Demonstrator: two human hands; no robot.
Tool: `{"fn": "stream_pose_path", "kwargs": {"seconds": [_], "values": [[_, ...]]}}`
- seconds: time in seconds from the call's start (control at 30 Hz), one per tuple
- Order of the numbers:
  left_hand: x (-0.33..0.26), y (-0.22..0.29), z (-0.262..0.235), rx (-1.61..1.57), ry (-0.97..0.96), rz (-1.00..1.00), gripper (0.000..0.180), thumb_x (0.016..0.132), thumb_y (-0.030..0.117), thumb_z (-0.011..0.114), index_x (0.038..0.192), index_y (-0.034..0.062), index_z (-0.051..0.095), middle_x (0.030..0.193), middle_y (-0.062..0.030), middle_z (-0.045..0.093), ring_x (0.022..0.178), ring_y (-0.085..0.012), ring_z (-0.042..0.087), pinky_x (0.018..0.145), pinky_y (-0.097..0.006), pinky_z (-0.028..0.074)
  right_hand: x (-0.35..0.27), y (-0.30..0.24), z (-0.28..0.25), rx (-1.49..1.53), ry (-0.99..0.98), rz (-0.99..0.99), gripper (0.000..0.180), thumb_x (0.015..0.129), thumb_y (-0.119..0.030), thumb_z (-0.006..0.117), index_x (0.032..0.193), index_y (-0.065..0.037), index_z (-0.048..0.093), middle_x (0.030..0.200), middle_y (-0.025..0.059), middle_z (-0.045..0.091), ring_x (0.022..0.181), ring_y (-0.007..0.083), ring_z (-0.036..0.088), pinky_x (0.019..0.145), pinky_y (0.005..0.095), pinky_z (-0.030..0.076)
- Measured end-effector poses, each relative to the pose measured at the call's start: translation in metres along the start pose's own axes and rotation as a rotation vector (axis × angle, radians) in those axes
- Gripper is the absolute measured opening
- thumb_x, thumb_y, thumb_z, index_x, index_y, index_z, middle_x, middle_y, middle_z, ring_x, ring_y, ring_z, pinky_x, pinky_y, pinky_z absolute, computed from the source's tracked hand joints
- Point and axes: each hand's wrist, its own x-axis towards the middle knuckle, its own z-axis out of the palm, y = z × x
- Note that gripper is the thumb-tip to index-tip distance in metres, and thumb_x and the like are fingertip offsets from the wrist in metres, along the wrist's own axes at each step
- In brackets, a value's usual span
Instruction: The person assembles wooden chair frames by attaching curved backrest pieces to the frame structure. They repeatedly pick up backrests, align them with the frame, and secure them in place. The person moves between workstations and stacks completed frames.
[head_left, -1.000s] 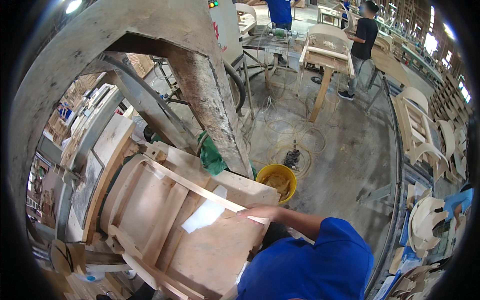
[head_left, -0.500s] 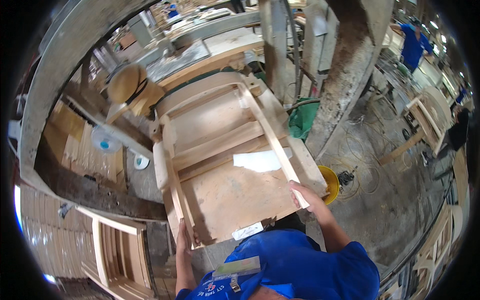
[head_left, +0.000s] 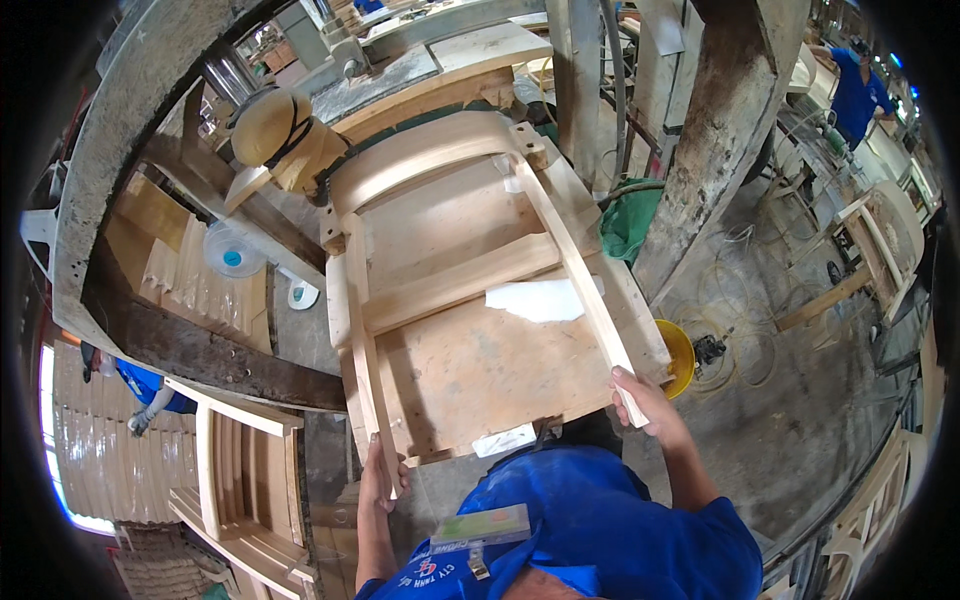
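A pale wooden chair-back frame (head_left: 462, 282), with a curved top rail, two long side posts and one cross rail, lies over a plywood-topped worktable (head_left: 490, 380). My left hand (head_left: 378, 475) is closed round the near end of the left post. My right hand (head_left: 648, 402) grips the near end of the right post, its thumb on top. Both post ends reach past or close to the table's near edge. The curved rail rests near wooden blocks (head_left: 530, 143) at the far end. A torn white sheet (head_left: 540, 299) lies beneath, partly covered by the right post.
Metal posts and beams (head_left: 715, 150) flank the table. At right, a yellow bucket (head_left: 678, 357) stands beside hoses on the floor. A stack of wooden frames (head_left: 250, 470) is at lower left, near a co-worker in blue (head_left: 150, 388). Another person (head_left: 855, 95) stands far right.
The view has shifted slightly. Both hands, still holding the posts, have come a little nearer my body with the frame. A co-worker has appeared at the left.
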Motion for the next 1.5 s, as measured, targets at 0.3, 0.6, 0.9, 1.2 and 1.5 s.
{"fn": "stream_pose_path", "kwargs": {"seconds": [0.3,0.6,0.9,1.2,1.5], "values": [[-0.028,-0.01,-0.007,-0.003,-0.021,-0.049,0.074,0.098,0.077,0.044,0.1,0.004,0.057,0.068,-0.0052,0.056,0.053,-0.0183,0.056,0.048,-0.032,0.047,-0.026,0.005,-0.005,-0.091,-0.017,-0.046,0.03,0.095,-0.029,0.075,0.106,-0.006,0.059,0.07,0.0003,0.058,0.051,0.0101,0.054,0.045,0.0267,0.045],[-0.041,-0.032,-0.019,-0.086,-0.106,-0.128,0.07,0.104,0.069,0.039,0.106,0.0006,0.057,0.077,-0.0096,0.063,0.065,-0.0232,0.065,0.06,-0.037,0.055,-0.038,0.019,-0.019,-0.091,-0.016,0.037,0.034,0.088,-0.018,0.079,0.111,-0.004,0.057,0.077,0.0045,0.061,0.056,0.0144,0.059,0.051,0.0307,0.051],[-0.059,-0.068,-0.028,0.363,-0.226,-0.442,0.062,0.104,0.057,0.055,0.124,-0.0012,0.064,0.11,-0.0132,0.072,0.106,-0.0247,0.069,0.092,-0.041,0.056,-0.061,0.066,-0.057,-0.459,0.055,0.299,0.04,0.082,-0.017,0.081,0.11,-0.001,0.058,0.079,0.0088,0.065,0.066,0.0202,0.068,0.058,0.0356,0.056],[-0.03,-0.045,-0.038,1.101,-0.77,-0.157,0.051,0.092,0.055,0.069,0.113,0.0095,0.076,0.099,-0.0132,0.075,0.094,-0.0226,0.069,0.083,-0.035,0.054,-0.086,0.08,-0.084,-1.188,0.151,0.201,0.061,0.075,-0.032,0.083,0.125,-0.001,0.065,0.12,0.026,0.07,0.115,0.043,0.066,0.099,0.0486,0.052],[0.076,0.215,0.031,0.951,0.253,0.785,0.051,0.093,0.044,0.075,0.116,-0.0014,0.071,0.106,-0.021,0.074,0.101,-0.0383,0.072,0.09,-0.044,0.056,-0.058,0.037,-0.038,-1.259,0.402,-0.204,0.047,0.084,-0.029,0.08,0.121,-0.004,0.066,0.106,0.0197,0.074,0.098,0.033,0.073,0.089,0.0447,0.056]]}}
